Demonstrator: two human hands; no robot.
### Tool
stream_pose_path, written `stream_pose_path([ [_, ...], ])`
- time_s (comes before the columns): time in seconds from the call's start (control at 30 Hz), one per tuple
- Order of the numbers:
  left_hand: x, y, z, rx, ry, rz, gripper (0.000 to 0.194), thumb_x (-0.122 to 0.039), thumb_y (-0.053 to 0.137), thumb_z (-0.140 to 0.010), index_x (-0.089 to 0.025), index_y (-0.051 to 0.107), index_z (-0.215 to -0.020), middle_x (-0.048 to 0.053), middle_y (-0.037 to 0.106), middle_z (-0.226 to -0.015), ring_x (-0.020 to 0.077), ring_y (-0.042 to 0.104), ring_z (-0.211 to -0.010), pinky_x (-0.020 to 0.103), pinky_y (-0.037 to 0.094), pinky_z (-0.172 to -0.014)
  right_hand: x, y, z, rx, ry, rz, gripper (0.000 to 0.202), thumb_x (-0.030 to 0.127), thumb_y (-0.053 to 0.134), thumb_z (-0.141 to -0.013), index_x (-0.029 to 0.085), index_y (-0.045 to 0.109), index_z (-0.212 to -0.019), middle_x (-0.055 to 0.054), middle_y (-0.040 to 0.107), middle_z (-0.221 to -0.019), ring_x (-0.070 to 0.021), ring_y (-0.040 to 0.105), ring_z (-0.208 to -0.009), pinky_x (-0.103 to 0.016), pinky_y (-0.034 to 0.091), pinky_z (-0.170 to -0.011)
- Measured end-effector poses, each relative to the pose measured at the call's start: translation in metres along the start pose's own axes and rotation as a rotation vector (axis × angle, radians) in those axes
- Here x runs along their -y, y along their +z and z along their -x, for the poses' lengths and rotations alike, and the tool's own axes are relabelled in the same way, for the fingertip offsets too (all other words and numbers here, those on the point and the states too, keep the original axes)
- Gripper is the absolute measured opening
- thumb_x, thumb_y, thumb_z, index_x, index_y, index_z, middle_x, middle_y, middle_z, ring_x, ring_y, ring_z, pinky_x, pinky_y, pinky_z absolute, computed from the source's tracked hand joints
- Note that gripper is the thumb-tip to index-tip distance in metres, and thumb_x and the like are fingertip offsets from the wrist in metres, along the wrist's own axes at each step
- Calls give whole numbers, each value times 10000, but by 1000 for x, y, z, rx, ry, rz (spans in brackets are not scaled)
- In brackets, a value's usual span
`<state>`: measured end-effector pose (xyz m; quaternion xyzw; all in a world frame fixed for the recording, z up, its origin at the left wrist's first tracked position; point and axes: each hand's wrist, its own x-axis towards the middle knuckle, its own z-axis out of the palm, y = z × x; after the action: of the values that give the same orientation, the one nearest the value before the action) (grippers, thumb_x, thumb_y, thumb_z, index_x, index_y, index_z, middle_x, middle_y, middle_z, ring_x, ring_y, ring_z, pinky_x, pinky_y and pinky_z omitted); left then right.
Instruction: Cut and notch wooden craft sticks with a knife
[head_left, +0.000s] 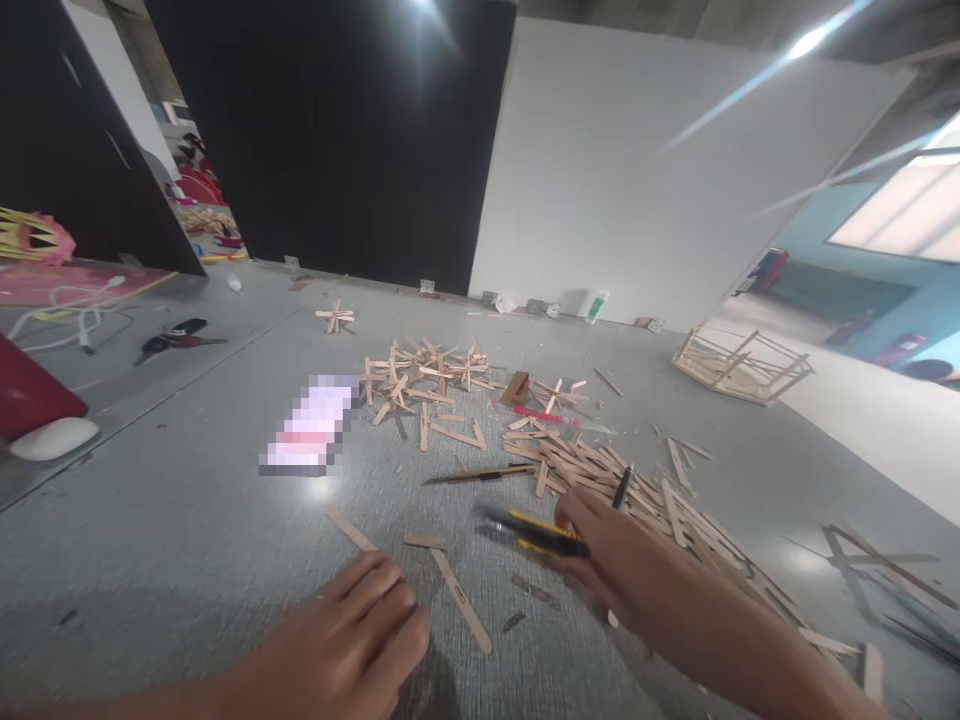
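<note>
My right hand (589, 535) is closed around the handles of black-and-yellow pliers (536, 532); their metal head points left and is blurred. At the lower left, my left hand (356, 635) is curled, its fingertips over the near end of a flat wooden craft stick (349, 527). The rest of that stick juts out away from me on the grey tabletop. Between the hands lies a longer craft stick (461, 598) with a short stick piece (424, 541) at its far end. A craft knife (487, 474) lies beyond them.
A heap of craft sticks (577, 460) spreads beyond and under my right forearm. Farther back are star-shaped stick pieces (431, 370). A blurred-out phone-like rectangle (311, 425) lies left, with a white computer mouse (55, 438) beyond. A stick frame (739, 365) stands right.
</note>
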<state>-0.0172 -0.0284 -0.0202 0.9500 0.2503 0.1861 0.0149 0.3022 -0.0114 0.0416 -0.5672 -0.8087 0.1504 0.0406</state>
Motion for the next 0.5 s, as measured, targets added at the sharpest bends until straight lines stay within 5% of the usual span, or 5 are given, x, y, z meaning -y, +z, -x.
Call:
stream_pose_path([
  [0.13,3,5,2,55,-5,-18,333,-107,488,-921,-173,600,-1227,93,717,-1136,269,651,-1064,442,504,-1043,-7,-10,-2,-305,-55,-73,139,372,556,-1008,251,612,-1048,-53,703,-991,-208,681,-816,-325,522,-685],
  [0.3,5,8,1,27,-18,-73,502,-80,468,-849,-145,548,-1340,124,653,-1340,313,603,-1216,487,480,-1075,1,-22,2,-634,37,-187,240,469,726,-893,290,665,-1039,-15,740,-938,-204,709,-752,-318,555,-670],
  [0.5,5,11,3,85,-161,-143,601,-111,503,-851,-116,452,-1450,184,524,-1513,350,536,-1350,533,508,-1067,11,-12,2,-685,-18,-310,202,387,658,-962,305,637,-1145,-3,748,-1048,-181,737,-862,-289,575,-741],
])
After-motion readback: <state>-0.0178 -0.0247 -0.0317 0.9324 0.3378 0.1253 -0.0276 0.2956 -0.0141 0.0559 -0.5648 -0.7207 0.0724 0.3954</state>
